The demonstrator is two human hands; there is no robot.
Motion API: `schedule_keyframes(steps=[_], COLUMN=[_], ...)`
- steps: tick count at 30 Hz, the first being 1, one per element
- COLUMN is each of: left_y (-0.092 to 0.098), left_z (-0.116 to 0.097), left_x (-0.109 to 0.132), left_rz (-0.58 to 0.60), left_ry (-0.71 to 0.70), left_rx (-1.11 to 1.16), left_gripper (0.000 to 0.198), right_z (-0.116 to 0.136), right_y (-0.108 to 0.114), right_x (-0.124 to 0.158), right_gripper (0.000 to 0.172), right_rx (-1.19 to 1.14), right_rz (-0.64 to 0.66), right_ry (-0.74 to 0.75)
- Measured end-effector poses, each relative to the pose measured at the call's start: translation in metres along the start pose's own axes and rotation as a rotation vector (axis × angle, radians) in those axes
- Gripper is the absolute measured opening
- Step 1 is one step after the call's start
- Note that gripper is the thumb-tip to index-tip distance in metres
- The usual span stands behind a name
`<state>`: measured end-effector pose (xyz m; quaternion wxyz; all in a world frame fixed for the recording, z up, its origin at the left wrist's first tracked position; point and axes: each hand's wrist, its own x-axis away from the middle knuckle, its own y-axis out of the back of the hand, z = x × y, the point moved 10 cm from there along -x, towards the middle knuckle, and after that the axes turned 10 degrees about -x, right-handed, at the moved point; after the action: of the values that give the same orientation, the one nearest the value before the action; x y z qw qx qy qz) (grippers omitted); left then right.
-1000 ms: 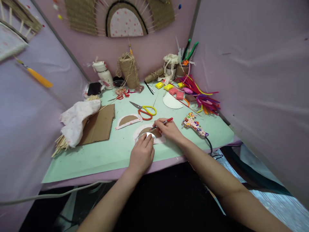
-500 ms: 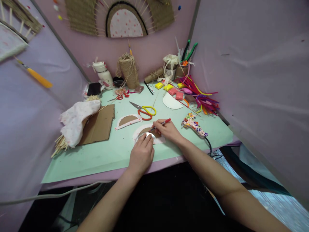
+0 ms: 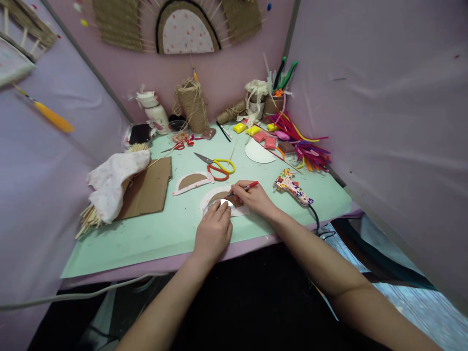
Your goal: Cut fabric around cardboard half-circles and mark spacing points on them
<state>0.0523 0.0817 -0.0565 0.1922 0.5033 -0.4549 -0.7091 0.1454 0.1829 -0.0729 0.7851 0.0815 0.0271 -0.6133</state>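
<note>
My right hand point(image 3: 256, 199) pinches a marker point(image 3: 250, 186) with a red end, its tip low over a brown cardboard half-circle point(image 3: 216, 196). That half-circle lies on pale spotted fabric point(image 3: 205, 196). With fingers stretched flat, my left hand point(image 3: 213, 233) presses on a shiny, curved-edged piece point(image 3: 227, 202) on the cardboard; its full shape is hidden under the fingers. Just behind lies another cardboard half-circle point(image 3: 192, 181) with spotted fabric folded around its edge. Open scissors point(image 3: 218, 168) with yellow and orange handles rest beyond my hands.
A patterned glue gun point(image 3: 292, 187) lies at right, its cord over the table edge. Cardboard point(image 3: 151, 190), fabric point(image 3: 117, 175) and sticks point(image 3: 89, 219) are at left. Behind stand a twine cone point(image 3: 193, 107), a bottle point(image 3: 156, 114), a white half-circle point(image 3: 259, 152) and pipe cleaners point(image 3: 310, 146).
The whole view has shifted slightly. My hands, the marker and the shiny piece keep nearly the same places on the cardboard.
</note>
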Motion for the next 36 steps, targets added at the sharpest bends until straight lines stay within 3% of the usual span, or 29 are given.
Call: schedule_keyframes(steps=[23, 31, 36], left_y=[-0.002, -0.001, -0.001], left_z=[0.000, 0.000, 0.000], left_x=[0.000, 0.000, 0.000], left_rz=[0.026, 0.019, 0.018], left_ry=[0.006, 0.002, 0.003], left_rx=[0.016, 0.004, 0.009], left_gripper=[0.035, 0.033, 0.034], right_z=[0.017, 0.014, 0.015], right_y=[0.020, 0.029, 0.017], right_x=[0.048, 0.045, 0.032], right_gripper=[0.031, 0.029, 0.029], right_rx=[0.153, 0.082, 0.064], right_rz=[-0.075, -0.153, -0.102], right_ry=[0.050, 0.044, 0.055])
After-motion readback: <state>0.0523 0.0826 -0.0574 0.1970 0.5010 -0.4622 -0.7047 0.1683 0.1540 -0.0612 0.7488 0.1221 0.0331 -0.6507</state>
